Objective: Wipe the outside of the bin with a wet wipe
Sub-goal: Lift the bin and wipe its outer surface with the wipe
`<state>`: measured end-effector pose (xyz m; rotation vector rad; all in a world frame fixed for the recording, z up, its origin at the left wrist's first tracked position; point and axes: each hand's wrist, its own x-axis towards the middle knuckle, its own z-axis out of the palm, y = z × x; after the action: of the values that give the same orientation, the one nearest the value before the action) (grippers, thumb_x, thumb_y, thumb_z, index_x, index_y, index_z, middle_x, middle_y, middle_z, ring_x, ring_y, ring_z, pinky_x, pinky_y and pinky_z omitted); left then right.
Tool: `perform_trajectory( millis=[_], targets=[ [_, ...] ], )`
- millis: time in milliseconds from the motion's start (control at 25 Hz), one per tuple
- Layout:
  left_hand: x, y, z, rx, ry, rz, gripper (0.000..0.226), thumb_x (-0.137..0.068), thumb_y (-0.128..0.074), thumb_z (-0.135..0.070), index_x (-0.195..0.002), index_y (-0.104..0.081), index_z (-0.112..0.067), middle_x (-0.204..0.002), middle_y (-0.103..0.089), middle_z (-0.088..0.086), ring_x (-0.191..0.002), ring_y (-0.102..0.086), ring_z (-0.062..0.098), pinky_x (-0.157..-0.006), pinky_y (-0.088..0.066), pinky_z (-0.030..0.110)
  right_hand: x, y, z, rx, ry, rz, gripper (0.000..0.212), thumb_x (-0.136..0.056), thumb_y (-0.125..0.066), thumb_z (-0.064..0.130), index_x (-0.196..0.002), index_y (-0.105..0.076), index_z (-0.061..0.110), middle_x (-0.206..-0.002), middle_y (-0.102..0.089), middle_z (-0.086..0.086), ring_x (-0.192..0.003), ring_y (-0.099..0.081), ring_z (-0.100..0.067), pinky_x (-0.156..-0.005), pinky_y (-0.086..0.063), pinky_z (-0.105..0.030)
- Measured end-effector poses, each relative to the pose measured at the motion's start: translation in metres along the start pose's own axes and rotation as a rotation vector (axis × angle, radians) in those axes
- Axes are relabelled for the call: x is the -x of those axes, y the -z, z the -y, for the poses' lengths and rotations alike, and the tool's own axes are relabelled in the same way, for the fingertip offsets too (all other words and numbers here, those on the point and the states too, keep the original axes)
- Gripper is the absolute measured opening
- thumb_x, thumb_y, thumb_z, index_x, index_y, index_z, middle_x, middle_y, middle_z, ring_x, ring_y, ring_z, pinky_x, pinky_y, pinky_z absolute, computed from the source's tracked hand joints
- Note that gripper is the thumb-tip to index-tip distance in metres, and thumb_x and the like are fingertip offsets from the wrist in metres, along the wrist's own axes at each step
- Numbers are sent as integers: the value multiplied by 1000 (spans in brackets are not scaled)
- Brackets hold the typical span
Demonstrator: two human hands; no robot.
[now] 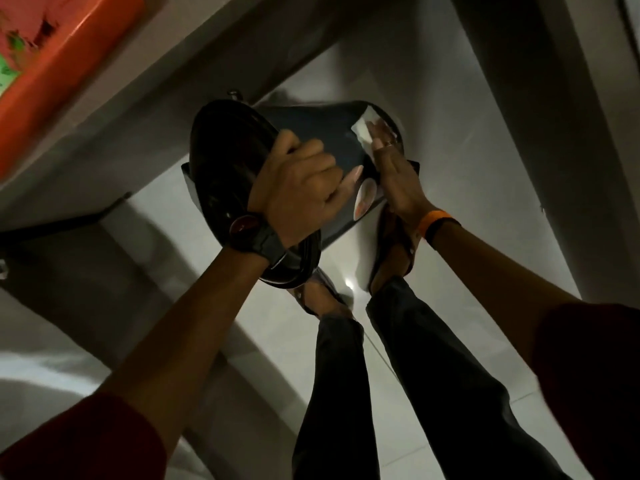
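Note:
A shiny metal bin [322, 133] with a black lid [228, 181] is tilted on its side above the tiled floor, lid end towards the left. My left hand [301, 188] grips its top edge beside the lid. My right hand [391, 168] lies flat along the bin's side, with its fingers pressing a white wet wipe [362, 131] against the metal near the bin's base. Part of the wipe is hidden under my fingers. A round sticker [365, 195] shows on the bin's wall between my hands.
My two legs in dark trousers and sandals [394, 258] stand on the glossy white tile floor [398, 393] just below the bin. A grey ledge [114, 109] with an orange object [52, 71] runs along the upper left. A wall [540, 109] rises at the right.

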<state>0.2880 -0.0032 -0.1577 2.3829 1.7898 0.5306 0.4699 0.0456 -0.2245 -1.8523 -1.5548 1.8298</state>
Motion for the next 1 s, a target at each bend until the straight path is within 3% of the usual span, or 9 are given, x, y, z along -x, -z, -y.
perform_trajectory(
  millis=[80,200,320,400,480,560,680,880,1000],
  targets=[
    [1,4,0,-6,107,56,50,-99,-54,-26,-51,-50,-14,-50,-57,6,-59,-52,24,-75,-35,41,37,-18,-2,25,253,117,43,-106,-24,51,-148,-20,60,-165,-12,27,-156,-9,-3,-125,-16,-38],
    [-4,15,5,131,368,107,46,-93,-53,-31,-51,-37,-22,-46,-43,-1,-53,-44,20,-75,-37,38,71,-31,-29,125,502,162,47,-109,-28,45,-154,-15,53,-166,-5,29,-157,-3,-1,-128,-11,-41],
    [-15,15,19,399,687,128,49,-87,-57,-31,-48,-38,-10,-44,-31,-1,-45,-34,16,-57,-32,26,39,-7,-38,-88,9,-50,48,-104,-33,53,-152,-29,50,-165,-26,16,-152,-26,-9,-128,-22,-46],
    [-27,9,29,624,883,41,43,-86,-57,-20,-54,-44,6,-49,-39,17,-51,-38,22,-57,-34,29,36,-4,-40,-123,-86,-52,55,-101,-36,60,-152,-34,43,-161,-40,5,-145,-40,-15,-124,-32,-41],
    [-30,3,28,596,730,-44,33,-88,-54,-13,-64,-54,9,-66,-56,28,-65,-52,31,-72,-44,39,48,-12,-38,-128,-22,11,48,-96,-38,68,-143,-39,59,-157,-45,7,-139,-46,-8,-114,-36,-23],
    [-21,0,5,400,247,0,27,-91,-50,-19,-73,-62,-3,-76,-64,16,-77,-58,30,-84,-43,46,46,-12,-37,-156,14,81,40,-98,-37,65,-138,-43,61,-152,-48,10,-131,-51,-2,-106,-38,-15],
    [-3,1,-26,270,-319,179,22,-91,-54,-24,-77,-65,-10,-76,-65,10,-74,-59,28,-73,-45,38,17,7,-26,-123,-134,-8,46,-106,-32,50,-142,-47,26,-141,-57,-3,-130,-55,-22,-113,-43,-38],
    [-27,1,11,183,280,288,39,-94,-50,-31,-67,-63,-7,-65,-65,15,-60,-54,27,-61,-36,33,85,-27,-14,-172,220,146,43,-103,-26,61,-144,-36,58,-154,-41,31,-148,-32,4,-126,-22,-37],
    [-24,0,26,250,439,288,49,-97,-49,-30,-53,-53,-9,-49,-51,9,-44,-39,18,-51,-28,28,69,-32,-29,50,410,154,49,-109,-16,41,-158,-17,36,-168,-15,16,-158,-7,-7,-130,3,-36]
  ],
)
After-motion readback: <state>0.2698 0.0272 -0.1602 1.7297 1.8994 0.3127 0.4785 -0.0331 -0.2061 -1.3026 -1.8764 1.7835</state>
